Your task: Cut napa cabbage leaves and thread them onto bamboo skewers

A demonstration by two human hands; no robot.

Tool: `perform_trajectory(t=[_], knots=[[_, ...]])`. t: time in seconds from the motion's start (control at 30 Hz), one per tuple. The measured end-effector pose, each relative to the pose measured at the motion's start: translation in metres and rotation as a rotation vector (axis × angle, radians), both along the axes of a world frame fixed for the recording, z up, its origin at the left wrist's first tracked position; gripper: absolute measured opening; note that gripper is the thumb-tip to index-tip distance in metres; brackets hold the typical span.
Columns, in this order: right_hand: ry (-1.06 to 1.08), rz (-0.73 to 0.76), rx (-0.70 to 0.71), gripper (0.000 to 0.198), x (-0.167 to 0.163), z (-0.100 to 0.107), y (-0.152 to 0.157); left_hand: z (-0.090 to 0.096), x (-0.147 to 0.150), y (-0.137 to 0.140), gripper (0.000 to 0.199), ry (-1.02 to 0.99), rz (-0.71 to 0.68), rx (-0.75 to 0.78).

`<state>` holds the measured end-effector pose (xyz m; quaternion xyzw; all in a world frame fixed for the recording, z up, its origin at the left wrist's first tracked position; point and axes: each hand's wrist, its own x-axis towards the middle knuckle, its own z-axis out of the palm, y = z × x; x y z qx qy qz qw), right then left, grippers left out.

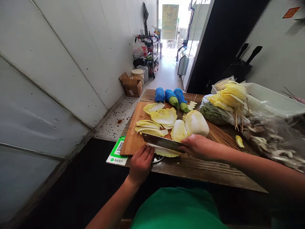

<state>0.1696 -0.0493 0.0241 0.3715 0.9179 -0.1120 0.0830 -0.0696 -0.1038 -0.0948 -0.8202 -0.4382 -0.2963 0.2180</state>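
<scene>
Nearest you, your left hand (pixel 141 162) has its fingers drawn together at the left end of one cabbage leaf (pixel 168 152); the thumb is hidden, so whether that grip pinches it, I cannot tell. The leaf lies along the near edge of one cutting board (pixel 131 140), over one green-and-white card (pixel 116 156) at the left. Your right grip (pixel 196 147) is closed around the handle of one cleaver (pixel 160 142), its blade lengthwise above that leaf. Beyond the blade, you have at least two narrow leaves (pixel 148 131) on the left and one cabbage head (pixel 197 123) on the right. Farther over are two broad leaves (pixel 165 116). On the table (pixel 202 167), past the board, sit three blue-netted vegetables (pixel 170 98), two showing green ends. One cardboard box (pixel 132 86) stands far left on the floor.
</scene>
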Motion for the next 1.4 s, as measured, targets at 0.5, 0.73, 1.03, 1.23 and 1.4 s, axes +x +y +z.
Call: perform_trajectory(t=[0.5, 0.73, 1.03, 1.23, 1.4], knots=[[0.117, 0.026, -0.033, 0.027, 0.015, -0.022, 0.006, 0.002, 0.000, 0.000, 0.024, -0.029, -0.010, -0.016], [0.108, 0.025, -0.041, 0.027, 0.014, -0.023, 0.003, -0.001, -0.001, 0.000, 0.027, -0.043, -0.012, -0.042], [0.021, 0.007, -0.032, 0.026, 0.008, -0.016, -0.003, 0.000, -0.002, 0.000, 0.027, -0.042, -0.001, -0.023], [-0.060, 0.010, -0.027, 0.025, -0.001, -0.014, 0.002, 0.001, -0.002, 0.001, 0.025, -0.034, -0.018, -0.012], [0.018, -0.023, 0.000, 0.023, -0.026, -0.022, -0.001, 0.003, -0.001, 0.001, 0.026, -0.045, -0.042, -0.005]])
